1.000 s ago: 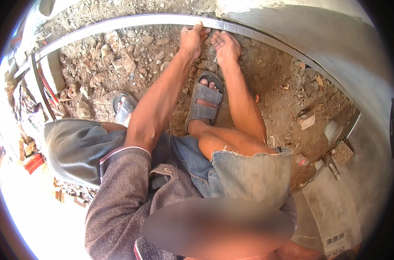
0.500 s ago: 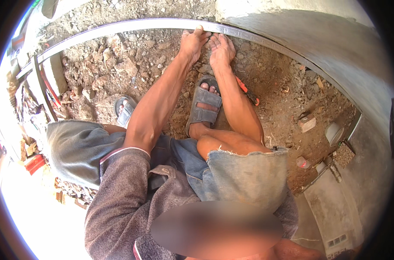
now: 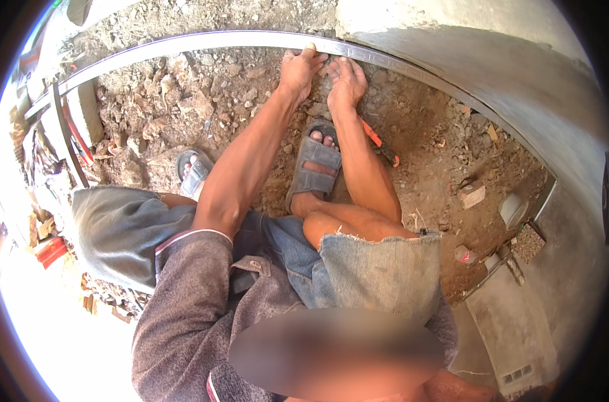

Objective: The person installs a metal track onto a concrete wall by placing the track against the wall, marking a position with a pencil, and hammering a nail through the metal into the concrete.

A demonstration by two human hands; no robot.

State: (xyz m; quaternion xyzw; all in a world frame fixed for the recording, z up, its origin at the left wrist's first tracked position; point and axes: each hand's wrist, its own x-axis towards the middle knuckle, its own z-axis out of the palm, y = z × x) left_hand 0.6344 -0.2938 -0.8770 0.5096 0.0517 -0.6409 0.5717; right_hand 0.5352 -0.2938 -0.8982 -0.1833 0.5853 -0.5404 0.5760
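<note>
Bar (image 3: 204, 41), best held steady: our left hand (image 3: 297, 74) pinches it; whether our right hand (image 3: 347, 83) grips, we cannot tell.

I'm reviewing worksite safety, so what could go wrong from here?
The left hand is bare against the long metal bar, so a rough edge might scrape it. If the bar slipped, it could hit the toes showing in the right foot's open sandal. The orange tool lying on the ground right of that sandal might get stepped on.
</note>
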